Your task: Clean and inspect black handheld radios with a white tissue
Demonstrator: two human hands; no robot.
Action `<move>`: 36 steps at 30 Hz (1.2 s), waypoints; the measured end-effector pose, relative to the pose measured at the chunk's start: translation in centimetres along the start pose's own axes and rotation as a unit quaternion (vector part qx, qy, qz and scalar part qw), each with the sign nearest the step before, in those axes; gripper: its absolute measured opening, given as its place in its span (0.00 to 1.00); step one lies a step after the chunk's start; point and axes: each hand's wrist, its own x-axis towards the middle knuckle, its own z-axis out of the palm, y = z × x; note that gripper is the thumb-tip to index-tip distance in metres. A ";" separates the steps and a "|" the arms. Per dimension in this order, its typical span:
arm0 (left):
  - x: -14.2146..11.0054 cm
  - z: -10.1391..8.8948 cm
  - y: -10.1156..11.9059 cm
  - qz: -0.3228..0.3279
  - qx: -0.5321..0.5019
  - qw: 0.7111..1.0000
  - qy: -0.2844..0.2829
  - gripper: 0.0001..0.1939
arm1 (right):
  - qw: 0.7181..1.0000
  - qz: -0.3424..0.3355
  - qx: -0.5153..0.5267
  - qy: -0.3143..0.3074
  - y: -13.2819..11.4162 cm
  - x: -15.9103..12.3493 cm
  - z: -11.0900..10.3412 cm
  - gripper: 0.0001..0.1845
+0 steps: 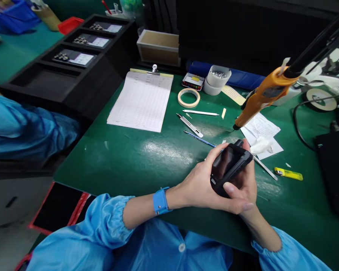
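Observation:
Both of my hands are wrapped round a black handheld device (228,165) with a dark screen and a stub at its top end, tilted above the green bench. My left hand (200,184), with a blue strap at the wrist, grips its left side and lower end. On the right side, my right hand (247,184) supports it from beneath, thumb near the lower edge. Some of the fingers are hidden behind the device. Just beyond it hangs an orange electric screwdriver (267,94), its tip pointing down at the bench.
A clipboard with paper forms (142,99), a tape roll (188,98), a utility knife (190,125) and a white cup of small metal parts (219,75) lie beyond my hands. A yellow lighter (288,174) is at right. A black compartmented rack (73,64) and a co-worker's blue sleeve (22,124) are left.

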 end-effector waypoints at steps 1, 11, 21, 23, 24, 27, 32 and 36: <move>0.0 0.0 0.1 0.002 0.012 1.000 -0.003 0.73 | 1.000 -0.002 -0.001 0.002 -0.1 -0.1 0.0 0.74; -0.2 0.4 0.2 0.017 0.061 0.998 0.002 0.71 | 1.000 0.002 -0.014 0.013 -0.6 -0.6 0.3 0.70; -0.3 0.5 -0.5 0.029 0.053 0.998 0.012 0.71 | 1.000 0.004 -0.016 0.010 -0.7 -0.7 0.6 0.67; -0.3 0.6 -0.4 0.034 0.060 0.997 0.017 0.71 | 1.000 0.000 -0.011 0.014 -0.8 -0.7 0.6 0.65; -0.3 0.6 -0.4 0.035 0.060 0.997 0.018 0.71 | 1.000 -0.002 -0.009 0.015 -0.7 -0.8 0.6 0.64; -0.3 0.6 -0.4 0.031 0.057 0.998 0.018 0.70 | 1.000 -0.004 -0.015 0.004 -0.6 -0.8 0.5 0.63; -0.1 0.5 -0.7 0.043 0.040 0.998 0.012 0.68 | 0.998 -0.031 -0.045 0.012 0.1 -0.3 0.2 0.64; 0.3 0.2 -0.5 0.037 -0.014 0.999 -0.014 0.67 | 1.000 -0.017 -0.023 -0.009 0.8 0.5 -0.2 0.70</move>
